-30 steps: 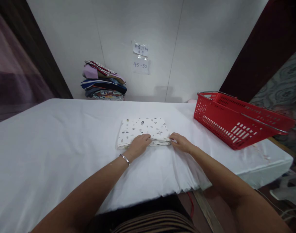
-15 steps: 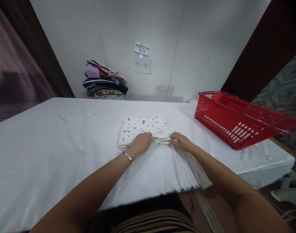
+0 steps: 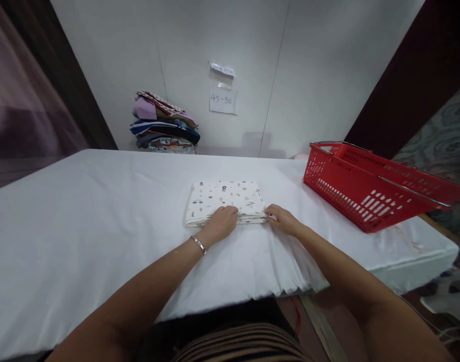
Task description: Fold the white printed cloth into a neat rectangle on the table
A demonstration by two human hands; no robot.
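A folded white cloth [image 3: 225, 196] with small dark and green prints lies flat on the white-covered table [image 3: 101, 216], its layered edge facing me. My left hand [image 3: 222, 221], with a silver bracelet at the wrist, is closed over the middle of that near edge; its fingertips rest on the top layer. At the near right corner, my right hand [image 3: 280, 218] pinches the layers between thumb and fingers. The palm side of the left hand and its thumb are hidden.
A red plastic basket [image 3: 350, 181] with metal handles stands at the table's right side. Behind the table's far edge, a stack of folded fabrics [image 3: 165, 123] leans near the wall. Paper signs [image 3: 222, 102] are taped on the wall.
Both hands keep their places on the cloth with hardly any movement. The view has shifted slightly, and the upper paper sign on the wall has curled over.
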